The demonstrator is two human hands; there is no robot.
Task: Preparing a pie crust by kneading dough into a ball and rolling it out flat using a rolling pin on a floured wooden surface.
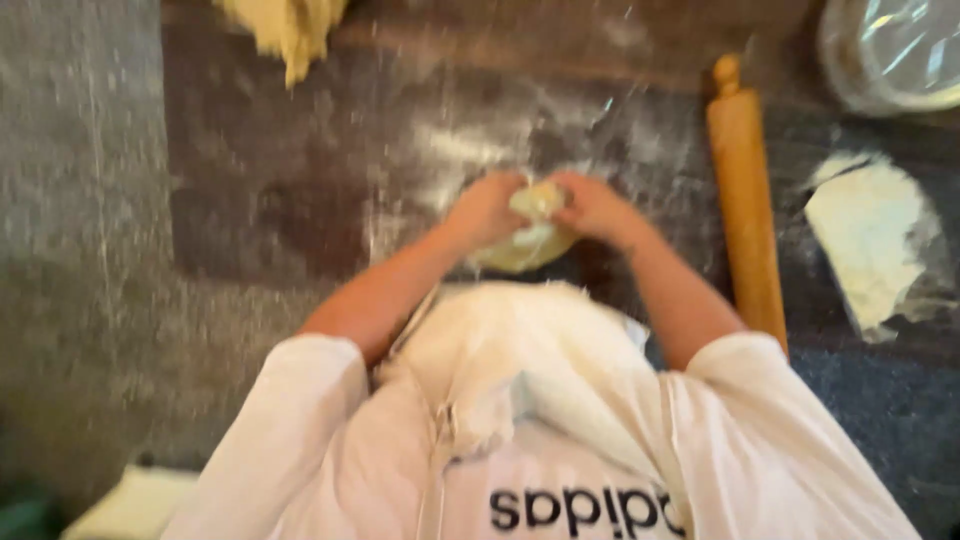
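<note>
White apron (520,370) and sleeves fill the near edge. Left to right on the floured dark worktop (250,200): dough mass (285,30) at far left; left hand (485,208) and right hand (595,205), fingers closed on the pale, rounded dough piece (530,235) at centre; wooden rolling pin (748,200); flat dough sheet (870,245); clear bowl (895,50), contents indiscernible.

The dough ball (528,232) sits on the floured counter (300,200), between the left hand (485,208) and right hand (592,207). Right of the dough ball lies a rolling pin (746,190); further right, a flat dough piece (872,245). Behind it to the far right stands a bowl (890,50), and behind it to the left lies another dough lump (285,25).
</note>
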